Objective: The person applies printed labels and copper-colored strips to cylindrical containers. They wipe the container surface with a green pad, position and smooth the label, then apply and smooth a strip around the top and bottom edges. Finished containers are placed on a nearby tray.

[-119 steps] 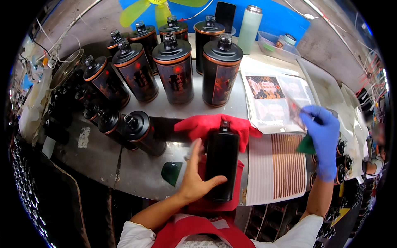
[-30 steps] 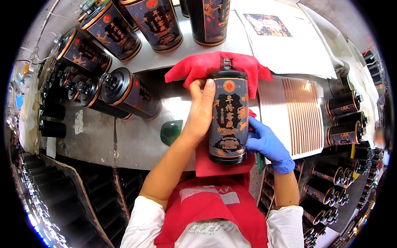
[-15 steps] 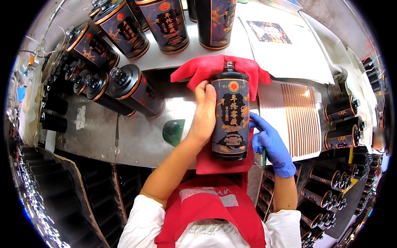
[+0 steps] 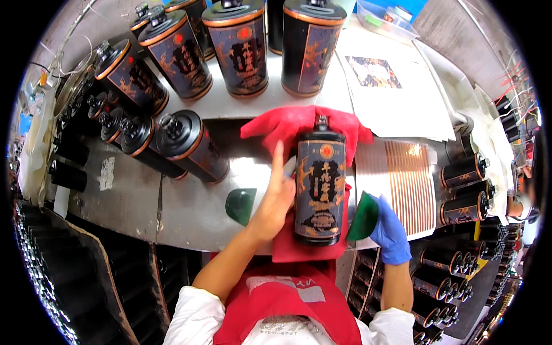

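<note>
A black bottle (image 4: 320,190) with a dark label in orange and gold lies face up on a red cloth (image 4: 282,123), its neck pointing away from me. My left hand (image 4: 273,201), bare, is beside the bottle's left side, index finger stretched out and the thumb area blurred. The hand's edge meets the bottle; fingers behind it are hidden. To the bottle's right, my right hand (image 4: 391,233) in a blue glove is closed on a green scraper (image 4: 363,217), its flat face showing. Another green scraper (image 4: 240,206) rests on the metal bench left of my left hand.
Several similar bottles (image 4: 238,57) stand along the far and left parts of the bench (image 4: 138,198). A sheet with brown stripes (image 4: 405,190) lies right of the bottle, and white paper (image 4: 397,109) beyond it. Racks hold bottles (image 4: 437,282) at the lower right.
My left fingers have loosened from the bottle's side, and the index finger now points up apart from it. The scraper in my right hand has turned from edge-on to flat. The whole view has shifted.
</note>
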`<action>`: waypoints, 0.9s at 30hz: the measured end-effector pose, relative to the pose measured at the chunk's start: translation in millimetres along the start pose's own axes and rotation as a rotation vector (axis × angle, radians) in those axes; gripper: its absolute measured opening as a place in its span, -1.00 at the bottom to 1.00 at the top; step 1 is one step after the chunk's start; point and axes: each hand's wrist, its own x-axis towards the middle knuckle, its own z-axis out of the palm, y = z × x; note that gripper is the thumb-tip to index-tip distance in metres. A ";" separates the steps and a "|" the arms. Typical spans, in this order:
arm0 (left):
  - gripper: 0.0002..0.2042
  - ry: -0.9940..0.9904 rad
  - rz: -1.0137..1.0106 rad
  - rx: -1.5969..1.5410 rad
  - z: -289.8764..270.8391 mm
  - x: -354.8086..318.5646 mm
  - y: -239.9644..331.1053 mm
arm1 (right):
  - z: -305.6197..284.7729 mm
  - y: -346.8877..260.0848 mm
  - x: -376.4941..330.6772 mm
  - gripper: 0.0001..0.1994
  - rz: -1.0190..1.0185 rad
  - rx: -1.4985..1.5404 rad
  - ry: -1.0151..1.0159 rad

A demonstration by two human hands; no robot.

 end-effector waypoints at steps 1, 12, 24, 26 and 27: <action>-0.39 0.007 0.045 0.089 -6.7 -9.2 4.4 | 8.5 -10.2 -14.3 -0.60 -0.089 -0.207 -0.164; -0.52 0.211 -0.142 1.428 -67.1 -48.1 10.8 | 181.4 -66.9 14.1 -0.76 -1.338 -1.638 -0.295; -0.77 0.341 0.008 0.100 -19.3 -29.7 44.7 | 102.1 29.4 -80.5 -0.77 -1.013 -1.580 -0.372; -0.77 0.280 0.115 0.269 2.8 -3.3 48.9 | 114.2 27.8 -64.9 -0.76 -1.004 -1.247 0.030; -0.77 0.286 0.209 0.374 8.9 12.2 46.5 | 130.4 17.8 -53.4 -0.68 -0.966 -1.210 0.103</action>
